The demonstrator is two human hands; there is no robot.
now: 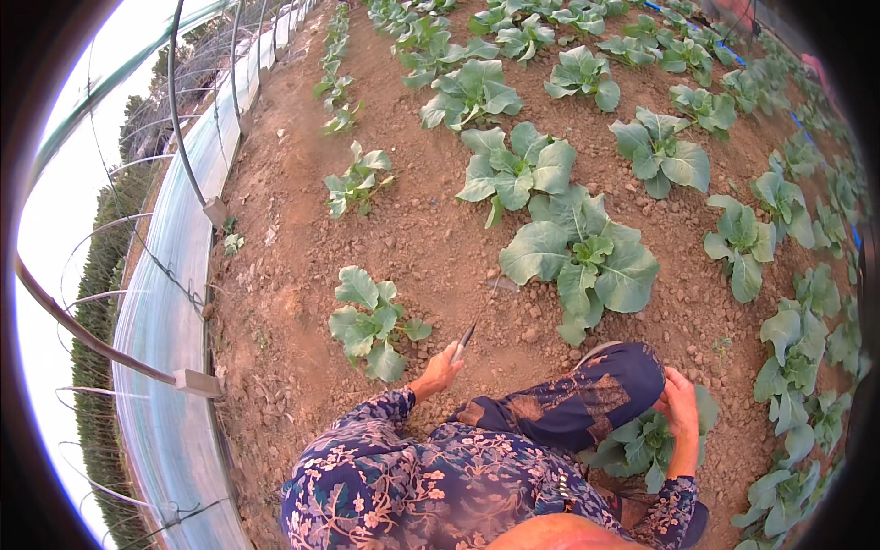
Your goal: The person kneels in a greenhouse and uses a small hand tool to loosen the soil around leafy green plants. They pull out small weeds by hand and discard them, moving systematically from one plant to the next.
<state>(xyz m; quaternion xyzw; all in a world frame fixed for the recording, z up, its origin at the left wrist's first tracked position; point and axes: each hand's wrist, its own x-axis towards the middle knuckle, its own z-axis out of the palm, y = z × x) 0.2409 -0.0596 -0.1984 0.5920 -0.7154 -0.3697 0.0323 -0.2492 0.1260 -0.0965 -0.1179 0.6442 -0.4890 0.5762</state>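
My left hand (436, 375) grips the handle of a small hand hoe (467, 337). Its thin shaft slants up and right to a flat blade (505, 283) on the soil, beside a large leafy brassica plant (584, 258). Left of that hand grows a smaller brassica plant (375, 323). At my bent knee (636, 378), clad in dark patterned trousers, rests my right hand (679, 402); it holds nothing that I can see, and its fingertips are partly hidden. Below and behind this hand, another brassica plant (636, 443) is partly covered by my leg.
Rows of brassica plants (519, 168) stand in brown, cloddy soil (289, 330). Along the left runs a low plastic-sheeted wall (168, 275) with curved metal hoops (96, 337) set in blocks (196, 383). A blue hose (804, 127) crosses the right side. Part of another person (739, 14) appears at upper right.
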